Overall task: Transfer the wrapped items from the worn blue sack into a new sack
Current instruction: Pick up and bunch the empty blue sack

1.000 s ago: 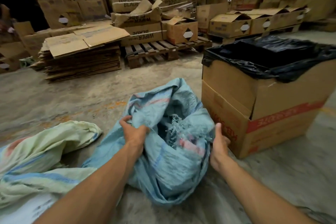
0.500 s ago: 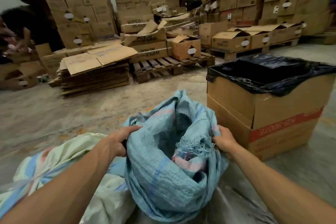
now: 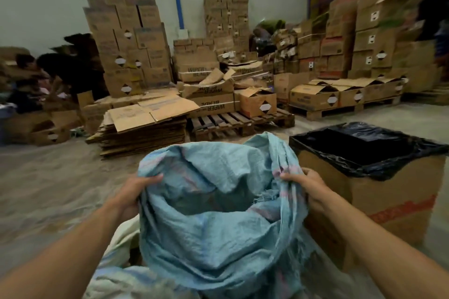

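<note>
The worn blue sack (image 3: pixel 209 233) hangs in front of me, its frayed mouth pulled wide. My left hand (image 3: pixel 136 192) grips the left rim of the mouth. On the right rim, my right hand (image 3: pixel 308 187) grips a bunched fold. Inside, only a dark hollow shows; any wrapped items are hidden. A pale green and white sack (image 3: pixel 116 272) lies under my left forearm at the bottom left.
A cardboard box lined with a black plastic bag (image 3: pixel 379 177) stands right beside the sack on the right. Flattened cartons (image 3: pixel 145 128) and a wooden pallet (image 3: pixel 238 121) lie ahead. Stacked boxes line the back wall. A person (image 3: pixel 65 70) bends at the far left.
Both hands have lifted the blue sack higher and spread its mouth wider. My view has tilted up, showing more of the back wall.
</note>
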